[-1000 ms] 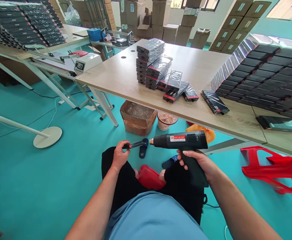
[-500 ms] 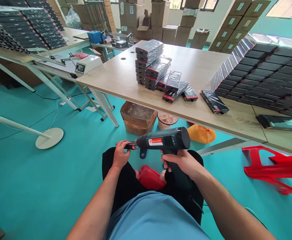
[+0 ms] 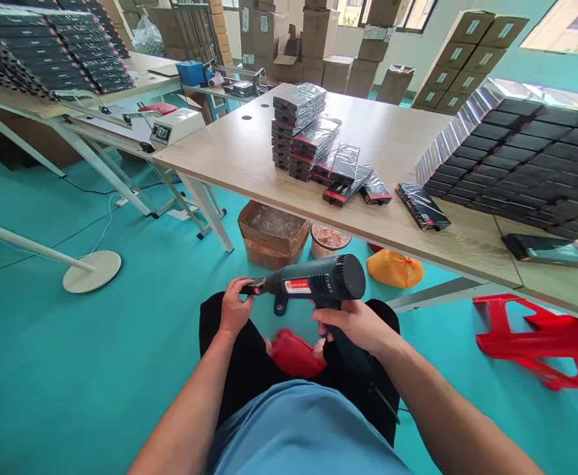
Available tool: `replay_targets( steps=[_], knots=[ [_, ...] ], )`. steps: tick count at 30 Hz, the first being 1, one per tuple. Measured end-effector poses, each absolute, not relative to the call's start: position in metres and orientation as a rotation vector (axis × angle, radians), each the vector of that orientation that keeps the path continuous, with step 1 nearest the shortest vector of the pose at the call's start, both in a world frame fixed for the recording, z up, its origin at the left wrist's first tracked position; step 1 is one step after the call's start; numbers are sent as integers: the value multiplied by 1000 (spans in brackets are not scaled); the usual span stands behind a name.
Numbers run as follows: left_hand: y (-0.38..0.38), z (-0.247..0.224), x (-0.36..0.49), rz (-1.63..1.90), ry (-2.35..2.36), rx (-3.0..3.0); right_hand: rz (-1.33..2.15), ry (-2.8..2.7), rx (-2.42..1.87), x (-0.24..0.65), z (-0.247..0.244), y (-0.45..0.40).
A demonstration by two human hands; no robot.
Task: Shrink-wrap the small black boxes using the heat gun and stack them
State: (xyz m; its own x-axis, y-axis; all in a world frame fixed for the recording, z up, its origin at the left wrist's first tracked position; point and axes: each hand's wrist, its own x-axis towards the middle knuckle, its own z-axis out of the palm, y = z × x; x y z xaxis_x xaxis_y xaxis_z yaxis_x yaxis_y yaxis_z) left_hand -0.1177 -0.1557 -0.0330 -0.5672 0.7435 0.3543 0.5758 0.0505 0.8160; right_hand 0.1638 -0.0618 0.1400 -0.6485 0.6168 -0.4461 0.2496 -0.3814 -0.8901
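- Gripping a dark heat gun (image 3: 321,277) by its handle: that's the right grip (image 3: 351,321), fingers curled round it, in front of the right knee.
- Left grip (image 3: 237,307) is pinching a small black box (image 3: 254,287) with a bit of red on it, out past the left knee and well short of the desk (image 3: 388,119).
- The gun lies pretty much sideways, nozzle pointing left at the box's near end. They're super close, can't tell if they actually touch.
- There's a red and white label on the gun's side, and its cord hangs down by the right leg.
- On the desk, a pile (image 3: 299,128) of black boxes in shiny clear wrap, with a few loose ones lying at its front.
- To the right of those, one wrapped box (image 3: 422,206) sits by itself near the front edge, just beside a big stack (image 3: 516,152) of black boxes.
- Under the desk: an open carton (image 3: 269,251) of clear plastic, then a bin (image 3: 324,249), then an orange bag (image 3: 394,269).
- Red stool (image 3: 511,340) on the floor at far right.
- One dark slipper (image 3: 280,305) just below the gun, partly hidden.
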Motion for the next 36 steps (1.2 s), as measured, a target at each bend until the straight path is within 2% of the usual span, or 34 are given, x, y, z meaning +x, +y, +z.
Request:
replay_targets(
  steps=[3,8,14,19,24,31,36],
  knots=[
    [-159,-35,-119,1599,2084,1216,1966,-1413,-1312,178,128,-46],
    [-161,-39,-120,1638,1985,1045,2072,-1210,-1364,197,122,-40],
    [-151,-45,-114,1623,1970,1044,2237,-1361,-1088,167,140,-78],
    [-154,-43,-118,1639,1984,984,1966,-1453,-1298,165,142,-68],
    [-158,-43,-122,1647,1995,990,2120,-1473,-1198,172,141,-61],
    [-153,-39,-119,1690,1911,910,2102,-1485,-1182,171,139,-63],
    [-149,-37,-120,1778,1671,568,2002,-1370,-1265,174,141,-52]
  ],
)
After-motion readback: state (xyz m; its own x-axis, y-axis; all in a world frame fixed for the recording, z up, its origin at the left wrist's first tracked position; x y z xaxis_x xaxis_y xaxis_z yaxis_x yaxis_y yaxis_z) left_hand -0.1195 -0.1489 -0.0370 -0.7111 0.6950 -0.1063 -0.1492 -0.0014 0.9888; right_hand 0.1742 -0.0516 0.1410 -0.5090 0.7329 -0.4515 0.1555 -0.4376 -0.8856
